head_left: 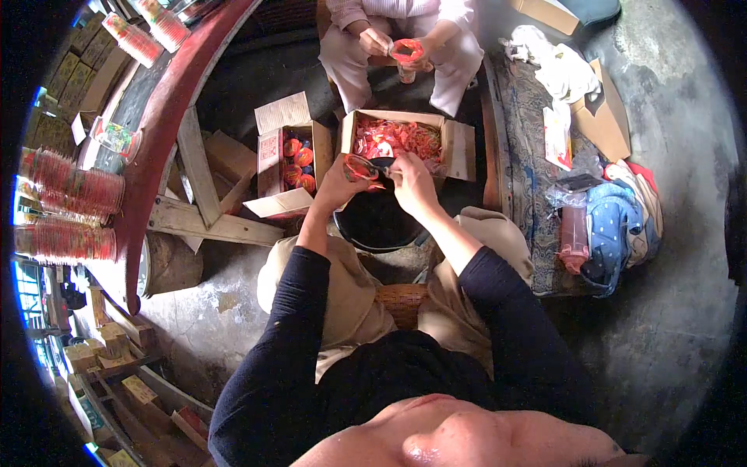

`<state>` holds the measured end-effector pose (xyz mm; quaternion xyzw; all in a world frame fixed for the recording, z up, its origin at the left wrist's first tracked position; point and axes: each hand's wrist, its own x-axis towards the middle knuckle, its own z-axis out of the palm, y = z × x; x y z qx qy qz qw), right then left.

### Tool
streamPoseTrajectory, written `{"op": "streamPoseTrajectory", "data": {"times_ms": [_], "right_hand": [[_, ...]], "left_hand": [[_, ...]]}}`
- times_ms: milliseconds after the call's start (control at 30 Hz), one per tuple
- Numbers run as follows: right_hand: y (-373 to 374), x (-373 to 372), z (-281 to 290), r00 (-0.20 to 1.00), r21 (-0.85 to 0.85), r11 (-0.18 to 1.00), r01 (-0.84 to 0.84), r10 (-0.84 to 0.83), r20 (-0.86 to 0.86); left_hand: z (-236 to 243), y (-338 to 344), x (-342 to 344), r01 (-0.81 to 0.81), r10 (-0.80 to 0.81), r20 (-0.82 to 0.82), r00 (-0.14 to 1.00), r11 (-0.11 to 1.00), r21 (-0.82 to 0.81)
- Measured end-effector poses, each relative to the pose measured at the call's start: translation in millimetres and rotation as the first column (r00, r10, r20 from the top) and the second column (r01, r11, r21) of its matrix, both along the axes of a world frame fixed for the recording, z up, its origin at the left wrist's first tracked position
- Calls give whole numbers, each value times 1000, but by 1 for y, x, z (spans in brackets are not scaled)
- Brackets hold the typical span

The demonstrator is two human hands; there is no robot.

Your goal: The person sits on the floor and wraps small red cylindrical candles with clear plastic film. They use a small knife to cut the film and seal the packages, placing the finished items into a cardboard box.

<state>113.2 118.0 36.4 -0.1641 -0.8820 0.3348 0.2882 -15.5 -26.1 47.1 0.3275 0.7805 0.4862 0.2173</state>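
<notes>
My left hand (340, 183) grips a small round cup with a red printed wrapper (360, 167), held above a black bucket (379, 226) between my knees. My right hand (411, 177) pinches the cup's edge from the right, close to the left hand. Just beyond them stands an open cardboard box (459, 144) heaped with red wrappers. To its left, a second open carton (270, 152) holds several red-topped cups. A person seated opposite holds a similar red cup (406, 53) in both hands.
A curved dark red counter (167, 109) runs along the left, with stacks of red cups (74, 187) on it. Wooden planks (206, 222) lie below. At right are a patterned mat (529, 148), cloths, a blue bag (615, 226) and cardboard boxes.
</notes>
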Motion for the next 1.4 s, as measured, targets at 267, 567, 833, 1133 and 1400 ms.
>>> {"op": "streamPoseTrajectory", "data": {"times_ms": [267, 567, 833, 1133, 1400], "right_hand": [[13, 5, 16, 999, -52, 998, 47, -49, -23], [27, 3, 15, 1000, -188, 982, 30, -30, 0], [39, -3, 19, 987, -453, 889, -71, 127, 94], [36, -9, 14, 975, -495, 862, -110, 190, 114], [38, -14, 4, 995, -493, 868, 55, -4, 103]], "left_hand": [[8, 1, -2, 10, -10, 1, 1000, 999, 43], [-18, 4, -11, 33, -61, 145, 988, 981, 191], [-20, 5, -5, 103, -106, 36, 994, 991, 82], [-13, 10, 6, 98, -100, 11, 995, 986, 134], [-43, 13, 0, -21, 23, -4, 1000, 972, 233]]}}
